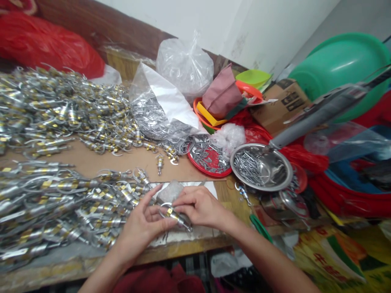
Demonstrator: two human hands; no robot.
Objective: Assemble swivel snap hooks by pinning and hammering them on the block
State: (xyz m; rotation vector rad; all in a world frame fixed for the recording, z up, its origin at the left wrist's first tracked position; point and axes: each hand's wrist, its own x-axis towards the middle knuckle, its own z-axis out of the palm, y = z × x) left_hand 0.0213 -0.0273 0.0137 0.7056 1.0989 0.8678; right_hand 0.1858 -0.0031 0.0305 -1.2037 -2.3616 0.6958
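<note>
A silver metal fitting [176, 216] with a yellow band and a curved white arm lies tilted between my two hands, above the bench front. My left hand [146, 219] grips it from the left, thumb along its near side and index finger raised. From the right, the bent fingers of my right hand [198, 205] close on its upper side; any smaller part between those fingertips is hidden. Just behind the hands sits a grey block [170, 192] on a pale metal sheet [210, 188]. Many similar fittings [100, 195] lie heaped to the left of my left hand.
A larger heap of fittings [70, 101] fills the back left. Behind my hands stand an open bag of small metal parts [149, 116], a red tray [224, 174] and a steel bowl [282, 177] of pins. A grey tool arm [317, 116] slants over the bowl.
</note>
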